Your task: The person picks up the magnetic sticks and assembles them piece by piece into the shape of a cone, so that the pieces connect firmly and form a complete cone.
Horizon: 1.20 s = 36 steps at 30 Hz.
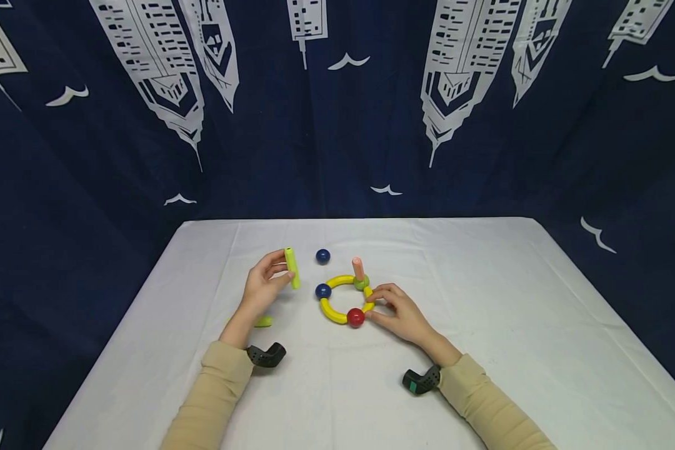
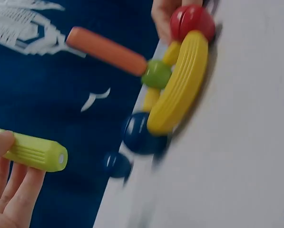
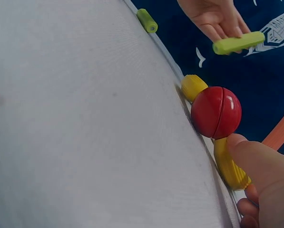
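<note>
Between thumb and fingers, my left hand (image 1: 264, 289) pinches a lime-green ridged rod (image 1: 292, 269), held raised above the table; its pale end tip shows in the left wrist view. My right hand (image 1: 399, 314) holds the right side of a ring, gripping a yellow curved rod (image 3: 229, 166) beside a red ball (image 1: 355, 317). The ring lies on the table, made of yellow curved rods (image 2: 180, 85) joined by the red ball, a blue ball (image 1: 323, 291) and a green ball (image 1: 361, 282). From the green ball an orange rod (image 1: 358, 269) stands upward.
A loose blue ball (image 1: 323, 256) lies behind the ring. Another lime-green rod (image 1: 264, 322) rests on the white table (image 1: 484, 281), partly hidden by my left forearm. Dark blue printed cloth (image 1: 326, 137) hangs beyond the table's far edge.
</note>
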Tool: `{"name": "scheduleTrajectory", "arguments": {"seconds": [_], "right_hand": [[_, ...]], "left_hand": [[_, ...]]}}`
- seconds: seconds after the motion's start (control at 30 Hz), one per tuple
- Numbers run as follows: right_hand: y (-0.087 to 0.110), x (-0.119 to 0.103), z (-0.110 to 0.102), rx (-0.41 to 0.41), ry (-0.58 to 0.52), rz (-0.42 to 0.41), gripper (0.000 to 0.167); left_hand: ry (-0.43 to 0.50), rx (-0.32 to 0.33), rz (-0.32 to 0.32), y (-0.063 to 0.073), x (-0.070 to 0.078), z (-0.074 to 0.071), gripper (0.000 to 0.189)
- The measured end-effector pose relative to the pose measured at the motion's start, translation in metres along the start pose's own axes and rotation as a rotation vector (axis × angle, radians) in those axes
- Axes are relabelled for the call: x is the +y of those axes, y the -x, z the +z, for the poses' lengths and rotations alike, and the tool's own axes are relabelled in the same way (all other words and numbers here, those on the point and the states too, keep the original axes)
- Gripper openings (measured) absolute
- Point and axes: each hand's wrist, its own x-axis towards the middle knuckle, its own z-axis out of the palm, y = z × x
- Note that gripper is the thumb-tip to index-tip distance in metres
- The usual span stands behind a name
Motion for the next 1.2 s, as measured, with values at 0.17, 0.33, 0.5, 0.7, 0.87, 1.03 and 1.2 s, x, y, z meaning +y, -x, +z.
{"name": "scheduleTrajectory", "arguments": {"seconds": [0.17,0.33,0.5,0.7,0.87,1.03,1.2], "right_hand": [[0.0,0.0,0.0,0.001,-0.005,0.005,0.026],[0.001,0.0,0.0,0.001,-0.009,0.006,0.026],[0.0,0.0,0.0,-0.002,-0.005,0.007,0.027],[0.0,0.0,0.0,-0.003,-0.008,0.004,0.026],[0.0,0.0,0.0,-0.008,-0.005,0.01,0.026],[0.0,0.001,0.001,-0.005,-0.003,0.013,0.026],[0.0,0.001,0.001,-0.005,-0.003,0.017,0.026]], "left_hand": [[0.041,0.039,0.084,-0.004,0.004,0.03,0.049],[0.051,0.045,0.149,-0.009,0.0,0.047,0.047],[0.031,0.017,0.175,-0.002,0.01,0.055,0.045],[-0.001,0.022,0.19,0.007,0.023,0.059,0.042],[0.003,0.024,0.194,0.007,0.022,0.061,0.039],[-0.024,0.01,0.173,0.008,0.018,0.062,0.037],[-0.035,0.012,0.176,0.01,0.016,0.062,0.037]]}}
